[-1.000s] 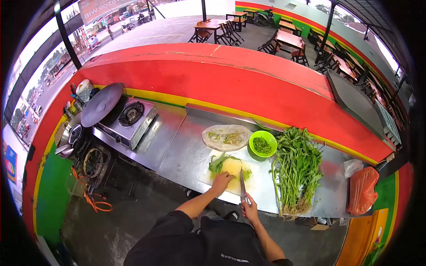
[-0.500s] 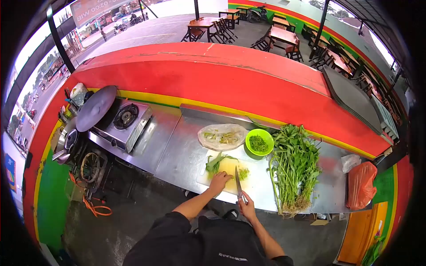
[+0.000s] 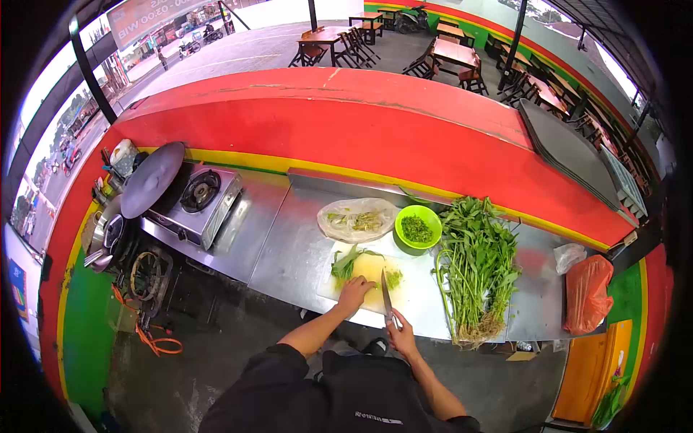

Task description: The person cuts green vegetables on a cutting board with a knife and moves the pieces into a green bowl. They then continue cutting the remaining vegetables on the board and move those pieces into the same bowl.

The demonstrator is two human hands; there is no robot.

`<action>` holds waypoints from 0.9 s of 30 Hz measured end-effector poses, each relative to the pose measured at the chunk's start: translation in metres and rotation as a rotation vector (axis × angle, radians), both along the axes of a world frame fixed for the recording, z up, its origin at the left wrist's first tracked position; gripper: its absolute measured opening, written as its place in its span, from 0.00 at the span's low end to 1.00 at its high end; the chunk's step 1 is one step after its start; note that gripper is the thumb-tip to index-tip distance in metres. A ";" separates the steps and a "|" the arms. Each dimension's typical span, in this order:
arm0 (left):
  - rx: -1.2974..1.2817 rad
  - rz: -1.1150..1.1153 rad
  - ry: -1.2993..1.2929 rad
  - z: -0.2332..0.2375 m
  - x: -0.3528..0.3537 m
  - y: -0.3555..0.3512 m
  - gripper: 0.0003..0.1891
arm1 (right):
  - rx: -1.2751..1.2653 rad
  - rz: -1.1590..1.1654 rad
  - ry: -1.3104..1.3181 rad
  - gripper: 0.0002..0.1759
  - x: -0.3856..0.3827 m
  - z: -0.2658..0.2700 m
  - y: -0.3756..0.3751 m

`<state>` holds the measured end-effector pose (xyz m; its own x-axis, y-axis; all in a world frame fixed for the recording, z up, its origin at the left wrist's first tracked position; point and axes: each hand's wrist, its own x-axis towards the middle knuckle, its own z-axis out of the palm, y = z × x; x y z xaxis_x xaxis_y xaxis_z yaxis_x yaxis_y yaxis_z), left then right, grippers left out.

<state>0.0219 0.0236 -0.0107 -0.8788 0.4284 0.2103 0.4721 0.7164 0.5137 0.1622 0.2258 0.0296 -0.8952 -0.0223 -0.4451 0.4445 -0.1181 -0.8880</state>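
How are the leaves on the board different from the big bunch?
The leaves make a small pile, while the bunch is much bigger. The leaves lie on the board; the bunch lies on the counter. Roots show on the bunch, but none show on the leaves. Both are green and leafy.

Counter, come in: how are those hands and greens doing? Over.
Right hand gripping knife at cutting board. Left hand at leafy greens, hold unclear. Nothing visibly blocking the knife; green bowl stands apart.
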 end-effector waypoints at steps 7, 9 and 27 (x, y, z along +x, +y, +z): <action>0.108 -0.030 0.030 -0.002 -0.003 -0.005 0.13 | 0.190 0.085 -0.053 0.29 0.005 0.035 -0.011; 0.144 -0.026 0.058 -0.004 -0.006 -0.005 0.10 | 0.433 0.059 0.146 0.28 0.008 0.038 -0.012; 0.064 -0.126 0.037 -0.002 -0.018 -0.015 0.08 | 0.301 0.126 0.006 0.27 0.012 0.020 -0.010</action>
